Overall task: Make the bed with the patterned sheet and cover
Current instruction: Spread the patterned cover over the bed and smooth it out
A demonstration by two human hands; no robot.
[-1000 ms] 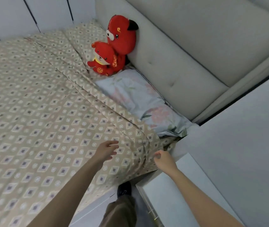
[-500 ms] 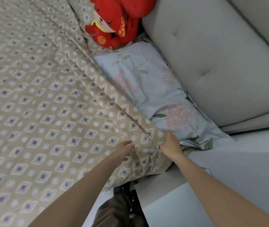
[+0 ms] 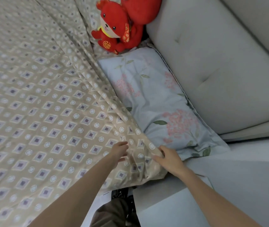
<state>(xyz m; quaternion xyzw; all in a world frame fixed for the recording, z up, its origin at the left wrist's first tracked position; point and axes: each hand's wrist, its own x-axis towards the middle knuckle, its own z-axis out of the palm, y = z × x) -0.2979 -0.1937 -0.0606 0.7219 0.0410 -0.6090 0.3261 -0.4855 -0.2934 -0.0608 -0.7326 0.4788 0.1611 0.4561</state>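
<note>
Pinches the folded edge of the patterned cover [image 3: 51, 112] with the right hand [image 3: 168, 159], thumb and fingers clamped on it, at the bed's near corner just beside the floral pillow [image 3: 155, 99]. Rests the left hand [image 3: 118, 153] on the cover alongside, fingers loose, holding nothing

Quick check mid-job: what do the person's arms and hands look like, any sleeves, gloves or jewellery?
The left hand and right hand wear no gloves, watch, ring or bracelet that I can see. Both arms are bare to the frame's edge, and no sleeves show.
</note>
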